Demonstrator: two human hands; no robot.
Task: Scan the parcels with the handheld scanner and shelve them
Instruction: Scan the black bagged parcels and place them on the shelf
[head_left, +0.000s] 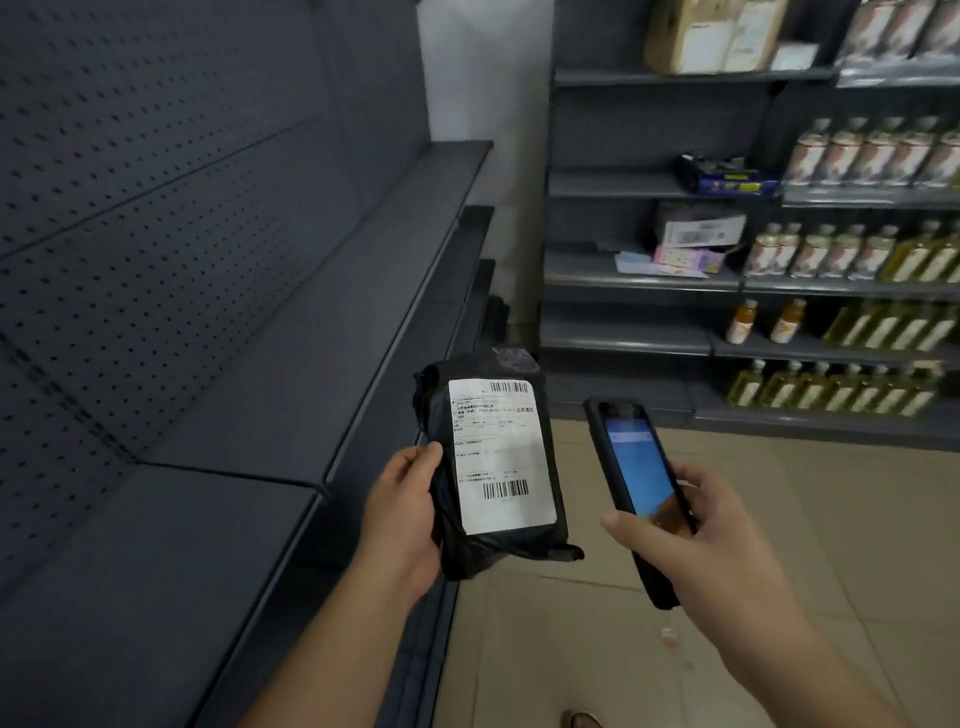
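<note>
My left hand (402, 512) grips a black plastic-wrapped parcel (498, 545) by its left edge, thumb on the front. The parcel's white shipping label (498, 457) with two barcodes faces up toward me. My right hand (696, 540) holds a black handheld scanner (636, 483), fingers curled behind it and thumb at its lower left edge. The scanner's screen glows blue and its top end points away from me, just right of the parcel. The two do not touch.
Dark grey shelves (249, 395) with perforated back panels run along my left. Ahead on the right stands a shelf unit (644, 275) holding bottles (857, 156), cartons and a few parcels (696, 234). Beige floor tiles (571, 649) lie below my hands.
</note>
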